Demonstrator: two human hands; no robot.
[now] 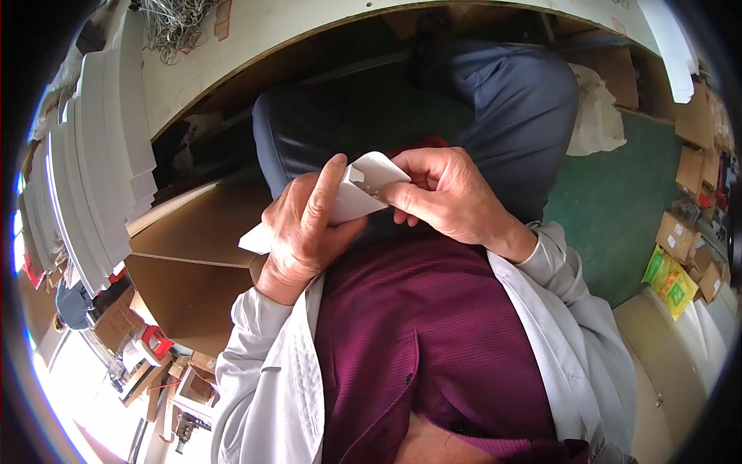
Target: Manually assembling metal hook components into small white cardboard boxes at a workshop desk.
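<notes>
A slim white carton (357,205) lies slantwise in front of my torso, above my lap. My left hand (300,220) is wrapped round its body, with the index finger stretched along one side. The carton's upper end is unclosed, and a rounded flap (381,164) sticks up there. My right hand (448,193) pinches the edge of that end between thumb and fingers, the thumb at the opening. Small holes or dots show near the opening; whatever is inside the carton cannot be made out.
A large open cardboard box (193,267) stands by my left side. Long white flat pieces (100,162) are stacked beyond it. Ahead is a pale worktable (286,42) bearing a tangle of wire (174,27). On the right are a white plastic bag (595,112) and a yellow-green packet (671,280).
</notes>
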